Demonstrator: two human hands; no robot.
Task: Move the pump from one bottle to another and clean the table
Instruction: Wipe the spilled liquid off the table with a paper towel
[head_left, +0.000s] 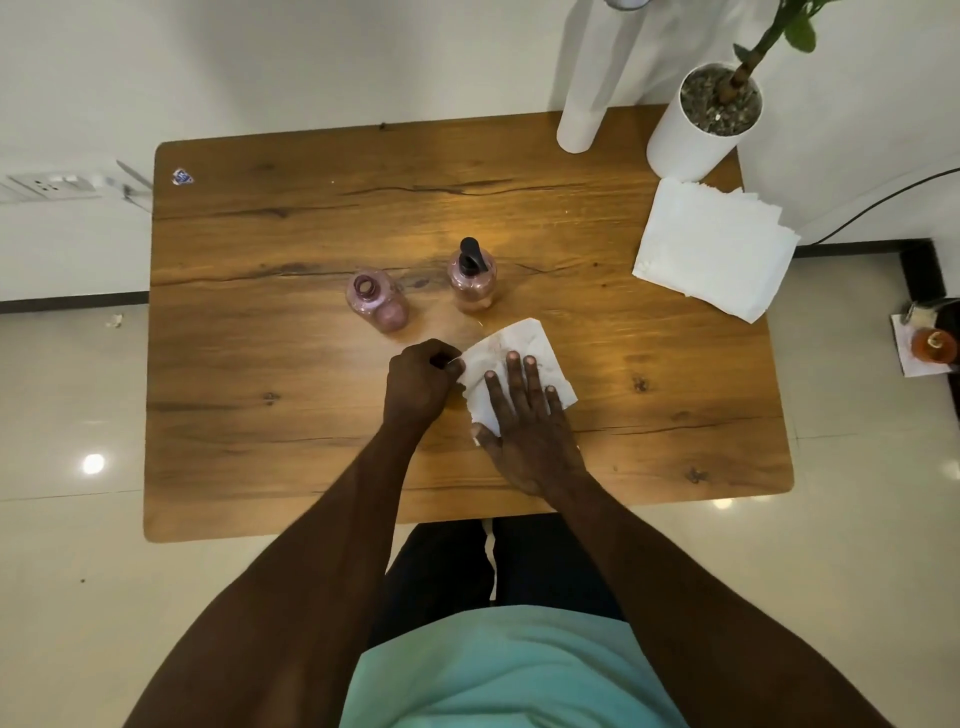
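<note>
Two pink bottles stand mid-table. The left bottle (375, 300) has an open neck with no pump. The right bottle (471, 279) carries the black pump (471, 254). In front of them a white paper napkin (511, 348) lies on the wooden table (260, 364), faintly stained. My right hand (524, 421) lies flat on the napkin with fingers spread, pressing it down. My left hand (421, 382) is curled, pinching the napkin's left edge between thumb and fingers.
A stack of white napkins (711, 244) sits at the right back. A white pot with a plant (701, 117) and a white cylinder (584, 104) stand at the back right corner. A small sticker (182, 177) marks the back left.
</note>
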